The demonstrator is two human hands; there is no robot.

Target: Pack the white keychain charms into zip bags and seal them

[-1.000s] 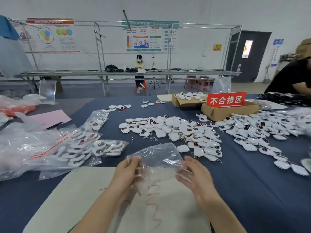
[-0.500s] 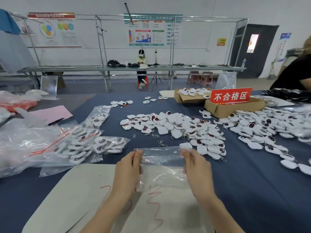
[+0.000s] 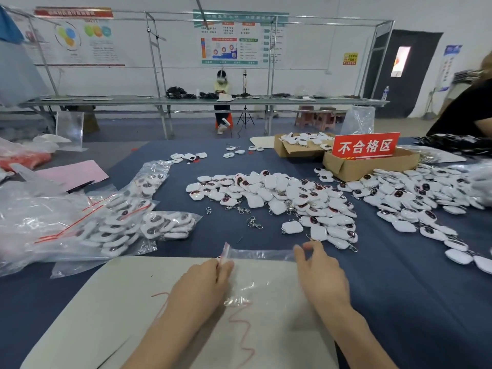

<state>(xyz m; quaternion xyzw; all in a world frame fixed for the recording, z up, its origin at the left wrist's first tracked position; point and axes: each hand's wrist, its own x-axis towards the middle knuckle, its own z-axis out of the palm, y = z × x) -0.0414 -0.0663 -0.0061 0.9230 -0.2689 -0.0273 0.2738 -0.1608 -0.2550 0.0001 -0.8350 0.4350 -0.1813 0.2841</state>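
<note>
- Stretching an empty zip bag [image 3: 262, 272] flat over a pale board [image 3: 127, 302], a person works at a table draped in a dark blue cloth [image 3: 399, 288].
- Left hand [image 3: 205, 283] pinches the bag's red-striped mouth at its 9 o'clock corner, thumb and fingers closed on the film.
- Right hand [image 3: 319, 272] rests at the bag's 3 o'clock edge, fingertips [image 3: 310, 246] touching the top strip; whether they grip it cannot be told.
- White keychain charms [image 3: 279, 201] lie heaped at 12 o'clock, the nearest ones just beside the right fingertips; a second spread [image 3: 415, 201] runs toward 2 o'clock.
- Filled bags [image 3: 138, 222] crowd the 10 o'clock side, their corners overlapping the board's far left edge.
- Loose clasps [image 3: 253, 222] sit on the cloth between bag and heap.
- Bare cloth lies open at 3 to 5 o'clock, right of the board's edge.
- Two cardboard boxes, one bearing a red sign [image 3: 366, 146], stand at 1 o'clock beyond the charms.
</note>
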